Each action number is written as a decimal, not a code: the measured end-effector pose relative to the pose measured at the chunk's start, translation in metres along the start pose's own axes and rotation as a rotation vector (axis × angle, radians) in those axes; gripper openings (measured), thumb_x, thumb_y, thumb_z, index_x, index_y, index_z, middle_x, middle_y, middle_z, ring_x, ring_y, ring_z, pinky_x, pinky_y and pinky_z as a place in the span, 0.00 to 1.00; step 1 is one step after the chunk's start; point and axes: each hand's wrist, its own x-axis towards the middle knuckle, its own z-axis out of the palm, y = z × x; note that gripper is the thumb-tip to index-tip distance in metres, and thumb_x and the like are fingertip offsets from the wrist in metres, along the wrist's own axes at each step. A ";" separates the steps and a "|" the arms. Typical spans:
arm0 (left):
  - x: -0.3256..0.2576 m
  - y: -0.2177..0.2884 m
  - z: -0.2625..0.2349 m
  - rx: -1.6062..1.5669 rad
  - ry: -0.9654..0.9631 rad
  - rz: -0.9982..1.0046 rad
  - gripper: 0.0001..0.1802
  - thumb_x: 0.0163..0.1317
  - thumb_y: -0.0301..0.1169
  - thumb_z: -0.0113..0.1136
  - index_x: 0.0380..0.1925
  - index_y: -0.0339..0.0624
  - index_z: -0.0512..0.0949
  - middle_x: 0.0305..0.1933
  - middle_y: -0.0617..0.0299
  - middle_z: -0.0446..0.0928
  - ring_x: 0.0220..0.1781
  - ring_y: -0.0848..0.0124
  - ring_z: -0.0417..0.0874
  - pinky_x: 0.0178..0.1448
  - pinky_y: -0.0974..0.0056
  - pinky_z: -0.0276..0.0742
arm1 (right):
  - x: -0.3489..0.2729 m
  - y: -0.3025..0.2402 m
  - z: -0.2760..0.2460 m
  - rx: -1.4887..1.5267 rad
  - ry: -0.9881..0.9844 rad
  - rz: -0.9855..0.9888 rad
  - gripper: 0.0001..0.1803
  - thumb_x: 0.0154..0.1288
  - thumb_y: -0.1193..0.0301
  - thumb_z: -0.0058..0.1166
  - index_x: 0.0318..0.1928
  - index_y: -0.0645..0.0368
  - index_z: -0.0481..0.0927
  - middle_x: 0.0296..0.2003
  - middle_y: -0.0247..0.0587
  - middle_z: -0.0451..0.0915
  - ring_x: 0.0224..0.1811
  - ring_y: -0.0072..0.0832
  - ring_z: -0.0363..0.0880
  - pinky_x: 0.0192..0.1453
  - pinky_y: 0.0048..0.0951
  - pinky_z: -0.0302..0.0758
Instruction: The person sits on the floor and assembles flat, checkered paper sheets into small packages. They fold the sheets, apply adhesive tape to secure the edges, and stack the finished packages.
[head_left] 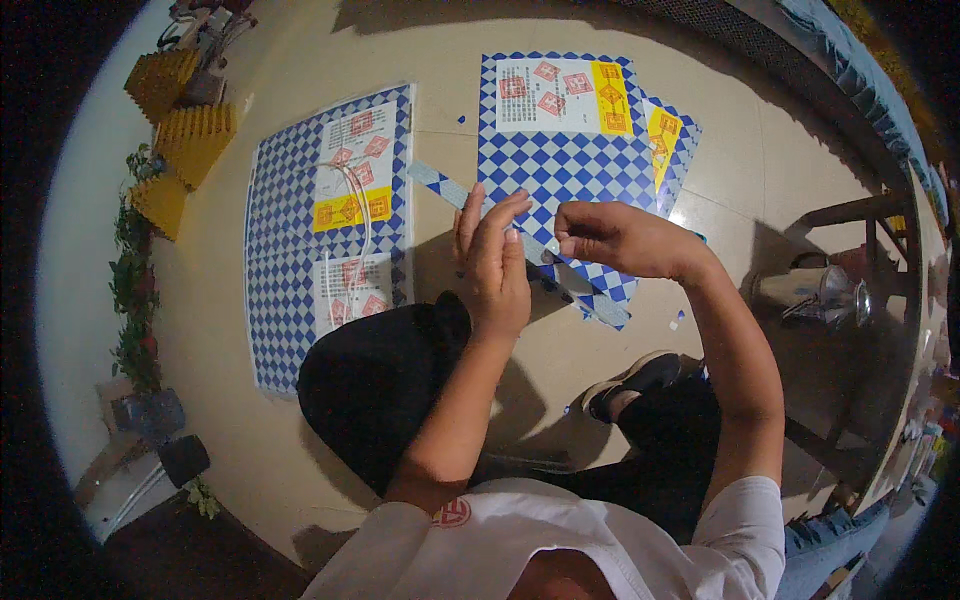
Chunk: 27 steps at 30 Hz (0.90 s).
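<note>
A narrow strip [437, 184] with a blue-and-grey diamond pattern slants down to the right, passing my left hand and running below my right hand. My left hand [494, 268] grips the strip's middle, thumb toward the fingers. Close on its right, my right hand [635, 240] is closed in a pinch, thumb against curled fingers. Whatever lies in that pinch is too small to make out. Behind both hands, a larger patterned sheet [570, 165] with white and yellow printed panels lies on the floor, partly over another sheet [680, 150].
Another patterned sheet [285, 240], with a pale looped cord [362, 200] on it, lies at left. My black-clad knee [375, 385] covers its corner. Small scraps [680, 318] dot the floor. A metal kettle [805, 292] stands at right by a dark wooden frame [850, 215]. Yellow folded pieces [195, 140] line the left wall.
</note>
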 end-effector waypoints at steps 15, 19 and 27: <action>-0.003 -0.008 -0.008 -0.101 -0.072 0.068 0.24 0.64 0.36 0.60 0.60 0.47 0.73 0.65 0.61 0.75 0.79 0.53 0.54 0.80 0.38 0.36 | 0.005 -0.001 0.010 -0.177 0.005 0.070 0.10 0.75 0.64 0.53 0.42 0.57 0.74 0.33 0.41 0.77 0.36 0.28 0.73 0.44 0.33 0.70; -0.005 -0.014 -0.003 -0.193 -0.078 0.055 0.25 0.63 0.35 0.61 0.61 0.46 0.73 0.66 0.61 0.74 0.81 0.53 0.50 0.80 0.39 0.36 | 0.008 0.017 0.006 -0.060 -0.028 0.023 0.11 0.74 0.62 0.53 0.46 0.56 0.75 0.34 0.38 0.79 0.39 0.31 0.77 0.46 0.36 0.72; -0.004 -0.007 -0.001 -0.206 -0.081 0.059 0.24 0.65 0.36 0.61 0.60 0.43 0.73 0.65 0.57 0.74 0.81 0.50 0.47 0.79 0.43 0.39 | 0.010 0.072 0.032 0.379 -0.008 0.010 0.21 0.75 0.60 0.52 0.64 0.50 0.71 0.41 0.31 0.76 0.45 0.24 0.71 0.53 0.29 0.69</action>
